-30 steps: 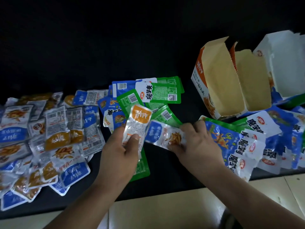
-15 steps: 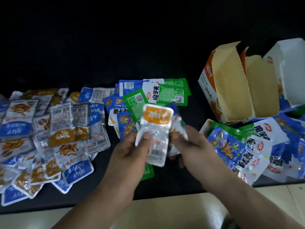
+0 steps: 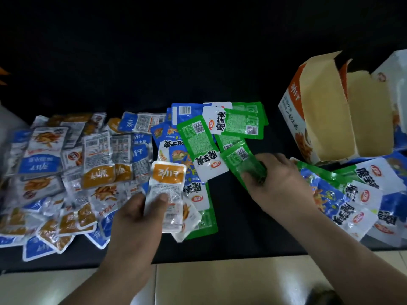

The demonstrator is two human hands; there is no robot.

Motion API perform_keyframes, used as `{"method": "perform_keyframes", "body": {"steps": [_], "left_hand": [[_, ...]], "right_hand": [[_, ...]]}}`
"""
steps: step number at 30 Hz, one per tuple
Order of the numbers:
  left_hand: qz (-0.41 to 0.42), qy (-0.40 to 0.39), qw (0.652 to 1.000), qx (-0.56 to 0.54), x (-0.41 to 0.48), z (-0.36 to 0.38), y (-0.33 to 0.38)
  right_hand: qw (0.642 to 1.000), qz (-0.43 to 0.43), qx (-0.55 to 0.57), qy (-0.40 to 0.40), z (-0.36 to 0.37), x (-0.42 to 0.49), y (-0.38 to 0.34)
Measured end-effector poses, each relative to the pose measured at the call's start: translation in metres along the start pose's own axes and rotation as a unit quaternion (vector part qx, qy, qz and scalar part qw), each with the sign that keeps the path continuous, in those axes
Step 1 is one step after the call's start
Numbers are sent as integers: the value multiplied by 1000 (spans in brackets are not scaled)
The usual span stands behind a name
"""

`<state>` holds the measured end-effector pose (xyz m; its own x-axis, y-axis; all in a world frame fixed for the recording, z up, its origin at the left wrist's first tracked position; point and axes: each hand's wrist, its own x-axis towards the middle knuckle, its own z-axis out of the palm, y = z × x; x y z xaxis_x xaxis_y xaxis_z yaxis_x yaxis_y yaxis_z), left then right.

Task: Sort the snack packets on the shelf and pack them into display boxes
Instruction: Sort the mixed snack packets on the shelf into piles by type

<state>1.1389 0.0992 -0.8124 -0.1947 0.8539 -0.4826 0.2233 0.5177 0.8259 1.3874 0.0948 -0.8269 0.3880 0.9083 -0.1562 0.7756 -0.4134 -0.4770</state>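
- The left hand (image 3: 134,225) pinches an orange-topped packet (image 3: 168,175) between its thumb and curled fingers, holding it just above the black shelf (image 3: 253,227).
- The right hand (image 3: 282,183), at 3 o'clock from the left, curls its fingers round a green packet (image 3: 236,158).
- An open orange display box (image 3: 293,111) stands at 2 o'clock from the right hand.
- A spread of blue and orange packets (image 3: 66,168) lies at 9 o'clock.

"What's the left hand (image 3: 136,219) doing?"
"Thumb and fingers pinching an orange-topped packet (image 3: 167,183)."
"And the right hand (image 3: 277,183)?"
"Arm stretched forward, palm down, fingers curled onto a green packet (image 3: 240,159)."
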Motion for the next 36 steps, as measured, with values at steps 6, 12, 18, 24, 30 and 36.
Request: {"method": "perform_keyframes", "body": {"steps": [6,12,18,24,30,36], "left_hand": [[-8,42,999,0,-5,-6,-14],[10,22,1000,19,-4,-5,-6],[-7,23,999,-28,1,-10,3],[12,-24,999,-39,-3,-12,6],[52,-35,997,-35,-3,-5,14],[24,7,999,-35,-5,-5,3]], "right_hand": [[999,-33,-32,16,17,14,-9],[973,29,230,15,4,6,-20],[911,108,396,-42,1,-16,-25],[877,113,466,-41,-1,-23,-33],[906,74,413,-62,4,-27,-35],[988,-7,151,24,-44,-16,10]]}}
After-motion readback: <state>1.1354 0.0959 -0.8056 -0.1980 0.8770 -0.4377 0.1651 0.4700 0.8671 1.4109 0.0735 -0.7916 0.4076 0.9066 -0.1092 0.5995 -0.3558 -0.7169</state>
